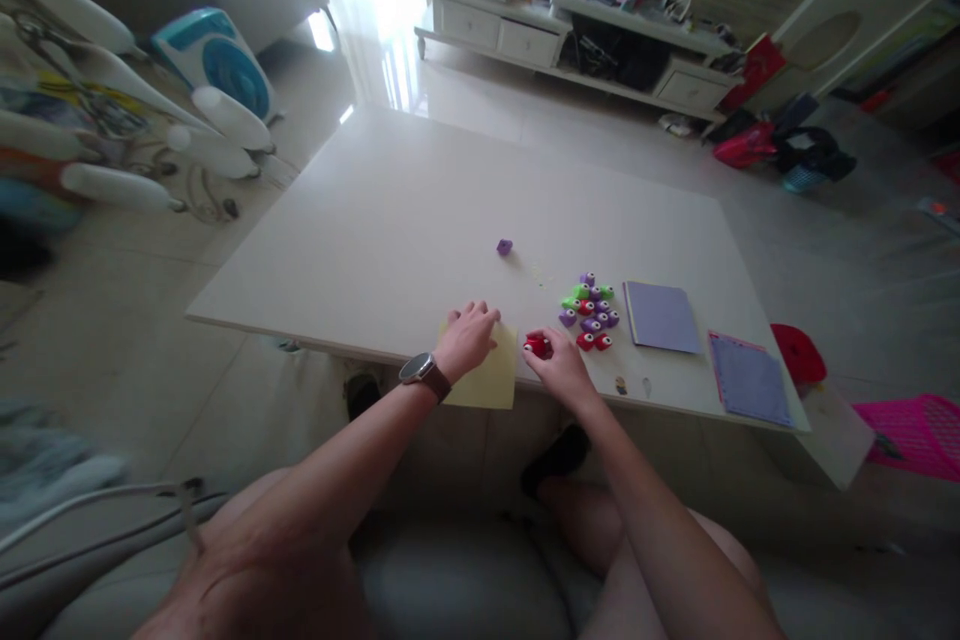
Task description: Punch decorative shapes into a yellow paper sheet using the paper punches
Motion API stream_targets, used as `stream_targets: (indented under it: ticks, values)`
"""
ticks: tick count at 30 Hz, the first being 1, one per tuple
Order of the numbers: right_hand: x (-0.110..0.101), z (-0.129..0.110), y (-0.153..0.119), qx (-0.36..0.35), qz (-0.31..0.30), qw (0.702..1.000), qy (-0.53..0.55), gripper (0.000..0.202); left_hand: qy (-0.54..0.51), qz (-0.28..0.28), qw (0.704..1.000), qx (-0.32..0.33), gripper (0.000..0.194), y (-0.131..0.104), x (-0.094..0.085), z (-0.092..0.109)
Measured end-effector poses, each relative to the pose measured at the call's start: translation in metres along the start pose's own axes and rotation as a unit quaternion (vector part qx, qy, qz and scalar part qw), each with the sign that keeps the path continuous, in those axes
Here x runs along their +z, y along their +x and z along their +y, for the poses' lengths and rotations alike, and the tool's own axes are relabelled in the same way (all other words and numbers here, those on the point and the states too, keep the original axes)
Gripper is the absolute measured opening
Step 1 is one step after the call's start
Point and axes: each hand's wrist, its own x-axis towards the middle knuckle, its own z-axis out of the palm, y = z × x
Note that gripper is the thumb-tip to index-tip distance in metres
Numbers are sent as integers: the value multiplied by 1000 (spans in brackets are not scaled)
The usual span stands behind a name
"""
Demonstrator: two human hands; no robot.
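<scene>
A yellow sheet of paper point(484, 385) lies at the near edge of the white table point(390, 210) and hangs slightly over it. My left hand point(469, 338), with a watch on its wrist, rests on the sheet's upper part, fingers spread. Just right of the sheet, my right hand point(561, 360) grips a small red toy point(535, 347) with a white eye. Several similar purple, green and red toys point(592, 303) are clustered to the right of that hand. A single purple piece point(505, 247) sits apart, farther back on the table.
Purple paper squares point(664, 317) lie right of the toys, with another purple stack point(750, 380) near the right corner. Two tiny items lie near the front edge. A pink basket point(915, 435) stands beyond the table's right end.
</scene>
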Motion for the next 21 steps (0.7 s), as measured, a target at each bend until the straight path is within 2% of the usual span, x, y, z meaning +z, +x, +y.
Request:
stream_targets:
  ticks: [4, 7, 10, 17, 21]
  values:
    - [-4, 2, -4, -11, -2, 1000, -17, 13, -18, -39, 999, -10, 37, 2, 0, -3]
    - [-7, -1, -5, -23, -7, 999, -21, 12, -30, -55, 998, -30, 32, 3, -1, -7]
    - [-8, -5, -5, -22, -12, 1000, -15, 12, -44, -63, 997, -23, 26, 4, -1, -10]
    - [-6, -5, -5, -14, -25, 999, -19, 11, -71, -85, 994, -11, 39, 2, -3, -10]
    - [-5, -4, -5, -19, -35, 999, -33, 12, -58, -99, 993, -4, 38, 0, -5, -9]
